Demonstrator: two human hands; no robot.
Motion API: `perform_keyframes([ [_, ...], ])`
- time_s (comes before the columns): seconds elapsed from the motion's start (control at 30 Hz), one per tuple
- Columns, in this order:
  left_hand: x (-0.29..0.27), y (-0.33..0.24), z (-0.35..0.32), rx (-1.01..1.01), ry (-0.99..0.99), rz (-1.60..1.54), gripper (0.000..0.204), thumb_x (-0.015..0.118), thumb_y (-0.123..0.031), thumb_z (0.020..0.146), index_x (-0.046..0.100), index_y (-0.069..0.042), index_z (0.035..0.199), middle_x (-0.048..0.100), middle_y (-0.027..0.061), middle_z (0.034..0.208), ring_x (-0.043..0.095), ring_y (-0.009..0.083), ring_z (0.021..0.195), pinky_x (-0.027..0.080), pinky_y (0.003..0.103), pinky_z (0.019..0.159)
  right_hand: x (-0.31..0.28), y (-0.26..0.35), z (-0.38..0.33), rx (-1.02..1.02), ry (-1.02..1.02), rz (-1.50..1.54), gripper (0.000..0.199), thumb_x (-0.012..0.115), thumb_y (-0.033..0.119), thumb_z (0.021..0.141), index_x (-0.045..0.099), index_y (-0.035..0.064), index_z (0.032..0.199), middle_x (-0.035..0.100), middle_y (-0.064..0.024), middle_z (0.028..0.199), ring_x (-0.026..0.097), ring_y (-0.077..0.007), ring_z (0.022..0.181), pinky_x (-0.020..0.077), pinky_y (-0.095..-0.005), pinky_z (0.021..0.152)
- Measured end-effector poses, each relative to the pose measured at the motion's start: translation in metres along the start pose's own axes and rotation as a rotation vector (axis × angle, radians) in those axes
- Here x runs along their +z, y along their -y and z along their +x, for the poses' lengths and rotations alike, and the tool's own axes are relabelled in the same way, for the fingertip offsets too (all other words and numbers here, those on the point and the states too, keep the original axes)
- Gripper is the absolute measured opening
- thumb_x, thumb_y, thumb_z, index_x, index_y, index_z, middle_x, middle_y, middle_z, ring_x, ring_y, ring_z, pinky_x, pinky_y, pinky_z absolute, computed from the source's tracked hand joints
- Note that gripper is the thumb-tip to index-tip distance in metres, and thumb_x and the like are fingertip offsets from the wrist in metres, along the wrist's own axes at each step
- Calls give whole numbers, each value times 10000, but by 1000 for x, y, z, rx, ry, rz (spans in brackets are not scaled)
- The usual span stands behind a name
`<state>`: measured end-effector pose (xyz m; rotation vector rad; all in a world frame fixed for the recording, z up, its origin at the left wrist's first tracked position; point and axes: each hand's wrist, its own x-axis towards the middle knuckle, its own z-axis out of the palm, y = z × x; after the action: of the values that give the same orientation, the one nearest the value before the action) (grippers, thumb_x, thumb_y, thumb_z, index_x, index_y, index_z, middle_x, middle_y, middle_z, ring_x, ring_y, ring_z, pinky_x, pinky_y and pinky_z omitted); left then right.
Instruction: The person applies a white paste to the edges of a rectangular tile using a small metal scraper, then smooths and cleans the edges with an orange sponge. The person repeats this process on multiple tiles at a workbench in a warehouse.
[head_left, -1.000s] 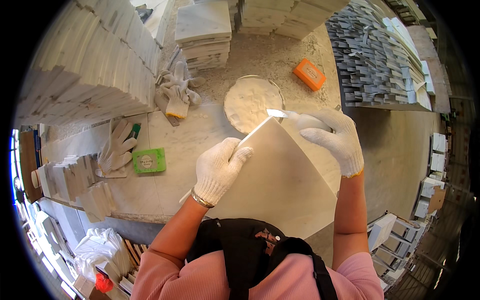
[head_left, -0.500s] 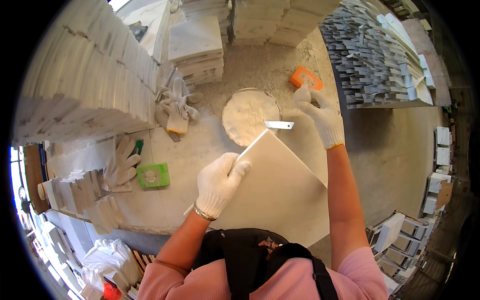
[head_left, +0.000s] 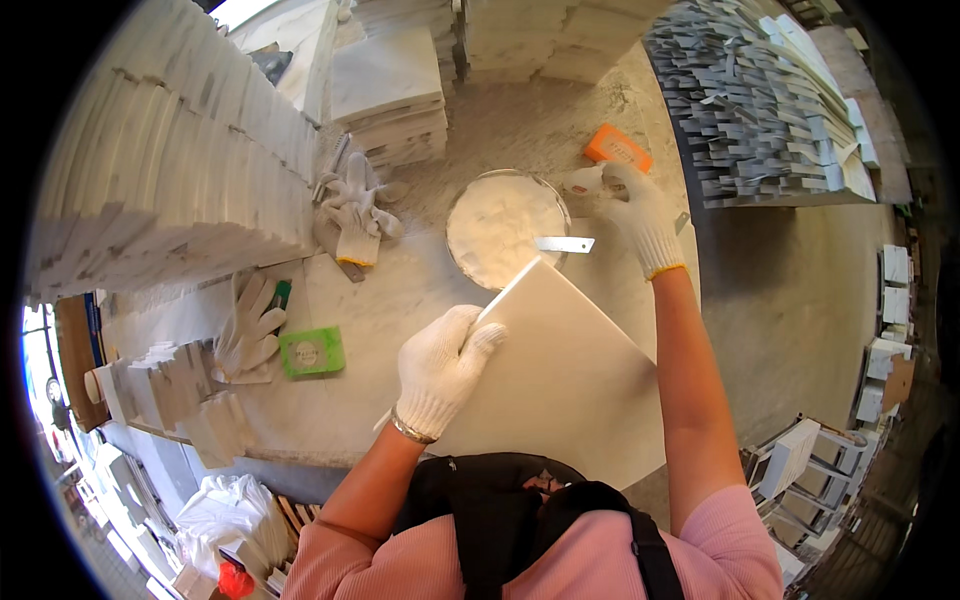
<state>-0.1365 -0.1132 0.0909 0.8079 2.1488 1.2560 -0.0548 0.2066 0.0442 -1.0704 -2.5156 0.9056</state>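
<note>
A large white square tile (head_left: 560,370) lies tilted corner-up in front of my body. Gloved in white knit, my left hand (head_left: 440,365) grips its upper left edge, thumb on top of the face. My right hand (head_left: 632,215), also gloved, hovers right of a round pan (head_left: 500,225) filled with pale powder or paste; its fingers are curled together and slightly blurred, and whatever they hold cannot be made out. A flat metal scraper blade (head_left: 565,244) rests across the pan's rim. Just beyond the right hand's fingers sits an orange block (head_left: 620,148).
Tall stacks of marble tiles (head_left: 190,150) rise at the left and back. Spare gloves (head_left: 355,210) and a green block (head_left: 312,351) lie on the table. Thin grey strips (head_left: 750,110) are piled at the far right. A metal rack (head_left: 810,460) stands lower right.
My right hand has drawn back from the orange block and shifted left toward the pan, its fingers now turned leftward. My left hand keeps its hold on the tile.
</note>
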Motion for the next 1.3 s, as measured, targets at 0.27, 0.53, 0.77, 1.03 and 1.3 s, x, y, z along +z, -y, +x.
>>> perform_keyframes([
  [0.27,0,1,-1,-16,10,-35,259,706,-319,948,703,-70,1018,687,125,825,666,281,724,523,355,682,-25,75,-65,108,188,150,369,705,284,897,723,30,1164,741,-93,1006,667,-190,879,516,-307,840],
  [0.53,0,2,-4,24,-5,16,277,692,-303,958,697,-39,1043,686,132,824,662,263,720,525,343,693,-17,76,-59,21,259,60,240,681,172,911,748,23,1086,736,-77,917,655,-161,831,510,-293,772],
  [0.77,0,4,-4,15,-4,40,277,687,-288,959,702,-29,1054,697,147,843,684,259,747,531,343,706,-16,75,-51,89,225,187,214,659,121,907,745,-2,1060,699,-32,899,611,-99,810,497,-266,725],
  [1.03,2,2,-3,37,-38,42,228,691,-325,938,694,-103,991,677,120,799,665,314,732,515,392,663,0,65,-52,218,245,422,274,668,201,883,760,23,1070,706,-37,866,607,-114,792,479,-269,727],
  [1.3,2,2,-3,59,-45,45,214,692,-316,936,697,-105,973,673,119,791,663,317,729,513,393,660,-22,78,-57,342,307,544,275,688,177,884,756,12,1092,704,-18,873,592,-80,736,407,-239,592],
])
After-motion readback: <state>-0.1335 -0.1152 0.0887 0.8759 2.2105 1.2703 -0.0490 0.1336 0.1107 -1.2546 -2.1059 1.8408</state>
